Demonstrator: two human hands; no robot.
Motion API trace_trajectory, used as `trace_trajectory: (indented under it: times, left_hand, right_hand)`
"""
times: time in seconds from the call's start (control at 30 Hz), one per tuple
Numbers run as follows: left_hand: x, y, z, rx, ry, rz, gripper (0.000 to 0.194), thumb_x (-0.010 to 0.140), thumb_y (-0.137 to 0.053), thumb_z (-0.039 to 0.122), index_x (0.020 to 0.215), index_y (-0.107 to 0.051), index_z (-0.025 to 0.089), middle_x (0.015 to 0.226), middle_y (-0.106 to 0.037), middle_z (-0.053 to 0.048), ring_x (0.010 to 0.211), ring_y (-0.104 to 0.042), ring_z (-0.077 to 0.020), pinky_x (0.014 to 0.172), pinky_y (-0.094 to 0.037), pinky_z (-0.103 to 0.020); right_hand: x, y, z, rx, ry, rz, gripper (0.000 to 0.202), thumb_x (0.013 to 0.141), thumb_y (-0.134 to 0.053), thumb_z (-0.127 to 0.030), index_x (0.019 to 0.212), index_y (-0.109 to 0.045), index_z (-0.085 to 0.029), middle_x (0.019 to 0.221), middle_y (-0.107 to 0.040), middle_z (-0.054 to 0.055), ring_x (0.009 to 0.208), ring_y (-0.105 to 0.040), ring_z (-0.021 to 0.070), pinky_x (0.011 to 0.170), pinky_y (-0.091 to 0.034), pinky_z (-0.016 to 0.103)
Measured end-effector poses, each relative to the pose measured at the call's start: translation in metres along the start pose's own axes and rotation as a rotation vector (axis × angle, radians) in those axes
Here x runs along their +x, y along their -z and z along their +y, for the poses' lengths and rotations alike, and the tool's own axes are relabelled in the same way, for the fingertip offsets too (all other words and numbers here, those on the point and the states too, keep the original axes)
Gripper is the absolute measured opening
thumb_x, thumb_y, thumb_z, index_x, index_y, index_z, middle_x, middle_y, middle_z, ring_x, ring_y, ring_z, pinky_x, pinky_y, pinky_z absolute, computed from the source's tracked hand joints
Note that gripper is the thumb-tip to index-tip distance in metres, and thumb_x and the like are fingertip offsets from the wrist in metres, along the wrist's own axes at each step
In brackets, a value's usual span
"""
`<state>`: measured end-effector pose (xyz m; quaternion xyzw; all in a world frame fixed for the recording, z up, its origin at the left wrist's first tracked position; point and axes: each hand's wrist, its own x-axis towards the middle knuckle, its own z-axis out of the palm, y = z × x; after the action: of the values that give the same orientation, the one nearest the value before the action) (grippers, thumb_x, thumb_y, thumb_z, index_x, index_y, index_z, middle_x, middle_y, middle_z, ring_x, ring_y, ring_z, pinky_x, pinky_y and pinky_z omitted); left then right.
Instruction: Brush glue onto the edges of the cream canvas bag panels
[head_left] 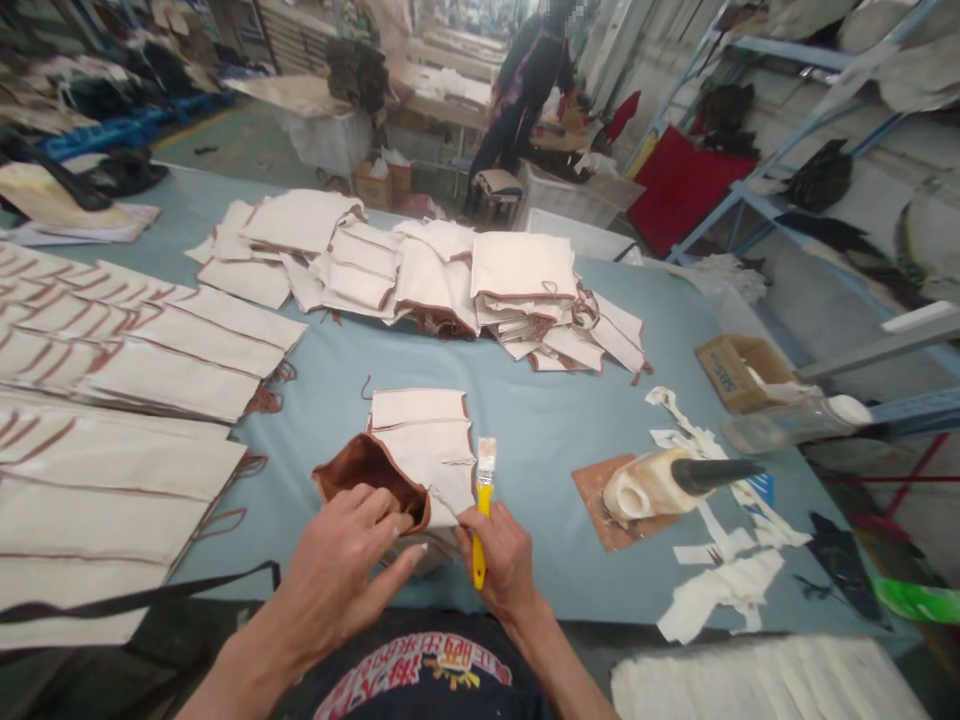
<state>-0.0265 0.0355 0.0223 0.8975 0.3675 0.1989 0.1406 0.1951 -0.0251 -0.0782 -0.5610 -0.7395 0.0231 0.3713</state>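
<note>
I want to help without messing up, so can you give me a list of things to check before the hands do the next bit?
1. Brush held firmly: ok, the right hand has it, bristles pointing away from the person.
2. Pouch open: ok, its brown inside shows.
3. Left hand at the pouch: ok, its fingers are at the opening.
4. Loose thread tucked away: not ok, one curls off the cream panel's far left corner.
5. White container on its brown board: ok.
6. Anything inside that container: cannot tell from here.
</note>
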Motion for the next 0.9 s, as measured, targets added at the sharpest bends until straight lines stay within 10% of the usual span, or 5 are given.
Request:
trace_trajectory:
  times: [0.13,0.6,0.9]
  left_hand:
    - [-0.001,0.011,-0.003,-0.111,0.013,0.115,0.015,0.1,-0.059,0.029,0.109,-0.069,0.02,0.106,-0.074,-0.007,0.097,-0.067,-0.0227,0.086,-0.052,-0.035]
    - [-0.008,0.016,0.01,-0.465,0.388,-0.225,0.036,0.1,-0.042,0.042,0.072,-0.054,0.022,0.07,-0.066,0.0,0.064,-0.06,-0.0175,0.061,-0.044,-0.028]
    - [-0.022,0.022,0.004,-0.588,0.428,-0.101,0.027,0.099,-0.05,0.041,0.091,-0.066,0.021,0.089,-0.075,-0.002,0.082,-0.069,-0.0204,0.074,-0.055,-0.025]
  right_hand:
    - [0.012,0.007,-0.011,-0.049,0.087,0.009,0.011,0.101,-0.055,-0.018,0.098,-0.063,-0.024,0.076,-0.064,0.004,0.067,-0.056,0.0212,0.06,-0.04,0.032]
    - [0.021,0.025,-0.031,-0.021,0.248,-0.099,0.01,0.102,-0.057,-0.022,0.097,-0.066,-0.024,0.077,-0.065,0.004,0.07,-0.058,0.0202,0.062,-0.044,0.03]
    - [0.017,0.065,-0.041,0.309,0.147,-0.003,0.043,0.11,-0.035,-0.052,0.137,-0.055,-0.026,0.089,-0.072,0.006,0.072,-0.067,0.0208,0.063,-0.053,0.032]
